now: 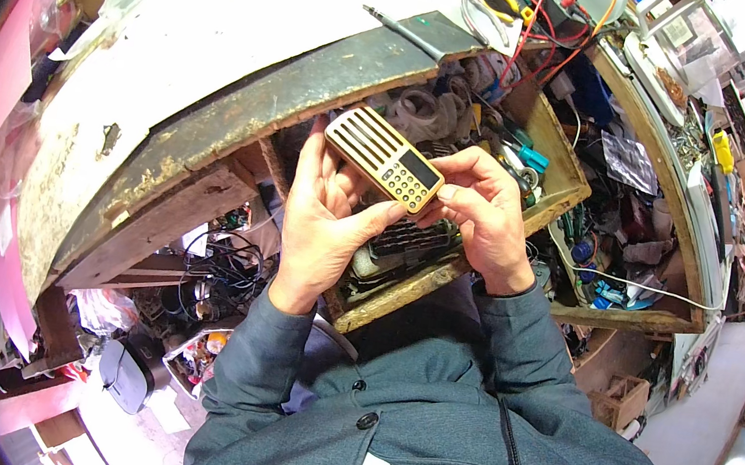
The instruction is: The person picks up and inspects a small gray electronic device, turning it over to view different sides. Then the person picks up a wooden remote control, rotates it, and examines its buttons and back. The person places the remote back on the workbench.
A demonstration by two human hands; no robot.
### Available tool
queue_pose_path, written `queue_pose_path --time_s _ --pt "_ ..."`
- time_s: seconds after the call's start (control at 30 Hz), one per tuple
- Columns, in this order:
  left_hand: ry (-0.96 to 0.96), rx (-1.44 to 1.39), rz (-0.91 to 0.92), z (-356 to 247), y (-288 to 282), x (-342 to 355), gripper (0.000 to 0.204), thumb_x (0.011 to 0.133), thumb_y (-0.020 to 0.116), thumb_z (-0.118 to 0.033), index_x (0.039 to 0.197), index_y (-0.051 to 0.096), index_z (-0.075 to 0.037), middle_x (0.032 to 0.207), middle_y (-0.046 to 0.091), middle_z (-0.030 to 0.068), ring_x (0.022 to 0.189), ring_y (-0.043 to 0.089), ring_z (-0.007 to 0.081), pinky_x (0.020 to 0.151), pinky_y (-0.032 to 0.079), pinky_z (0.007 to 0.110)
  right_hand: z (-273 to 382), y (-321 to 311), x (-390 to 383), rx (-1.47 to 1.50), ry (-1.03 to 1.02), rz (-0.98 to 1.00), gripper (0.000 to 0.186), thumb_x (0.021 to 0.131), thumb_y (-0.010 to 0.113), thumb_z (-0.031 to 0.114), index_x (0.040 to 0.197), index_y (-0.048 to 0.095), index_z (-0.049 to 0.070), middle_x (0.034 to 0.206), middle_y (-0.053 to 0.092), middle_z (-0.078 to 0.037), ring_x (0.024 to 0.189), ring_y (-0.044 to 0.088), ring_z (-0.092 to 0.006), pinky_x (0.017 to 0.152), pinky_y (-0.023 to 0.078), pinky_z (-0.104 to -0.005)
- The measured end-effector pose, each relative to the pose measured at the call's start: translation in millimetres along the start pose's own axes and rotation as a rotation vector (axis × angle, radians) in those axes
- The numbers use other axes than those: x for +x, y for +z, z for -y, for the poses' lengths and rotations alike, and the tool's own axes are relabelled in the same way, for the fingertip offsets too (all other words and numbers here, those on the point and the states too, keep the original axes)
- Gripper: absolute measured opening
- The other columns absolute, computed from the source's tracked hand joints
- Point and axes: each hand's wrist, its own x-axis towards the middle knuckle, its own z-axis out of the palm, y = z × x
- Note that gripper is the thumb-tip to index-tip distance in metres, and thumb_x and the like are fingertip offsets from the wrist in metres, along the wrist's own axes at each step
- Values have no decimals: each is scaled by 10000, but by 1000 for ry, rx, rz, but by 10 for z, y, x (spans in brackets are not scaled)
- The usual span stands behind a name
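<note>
A small gold portable radio [383, 158] with dark grille slots, a dark display and a pad of round buttons is held face up above an open drawer. Beneath it, my left hand [327, 203] cradles the body, with the thumb along the lower edge near the buttons. At the right end, the fingers of my right hand [484, 205] close on the corner beside the display and buttons. What those fingertips do behind the edge is hidden. Under both hands lies the wooden drawer [411, 294], packed with parts and tools.
The worn bench edge [248, 108] runs along the drawer's far side. On the bench top lie a soldering iron [403, 32], yellow-handled pliers [506, 4] and tangled leads. A second full drawer [629, 318] stands open at right. Cables [217, 269] hang on the lower left.
</note>
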Motion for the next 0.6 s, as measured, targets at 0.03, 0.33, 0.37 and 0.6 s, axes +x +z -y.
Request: queue_pose_path --time_s 0.03,0.33,0.37,0.6 --pt "-34 -30 9 -5 -38 8 929 767 769 144 1520 246 -3 1430 476 146 1313 530 275 1115 463 402 10 4 6 28 21 6 239 925 600 47 1149 603 -35 1007 722 -160 793 727 -212 691 618 -328" --pt "-270 -118 -6 -67 -146 10 558 846 773 -6 1329 496 -6 1263 651 119 1187 627 211 1063 480 376 25 -108 61 171 201 145 274 893 608 72 1139 607 -47 951 722 -166 709 713 -223 657 606 -339" --pt "-260 -118 -29 -58 -163 -13 485 850 776 -45 1269 534 -11 1189 681 98 1115 651 198 1016 497 352 23 -109 62 169 217 156 277 894 612 79 1141 610 -46 945 722 -162 699 709 -219 655 604 -338" --pt "-289 -168 -78 -86 -164 -3 481 839 769 -86 1253 534 -20 1161 653 82 1044 645 179 933 519 344 44 -3 30 -64 125 132 255 929 667 123 1129 638 -33 920 720 -98 714 699 -164 644 580 -282"
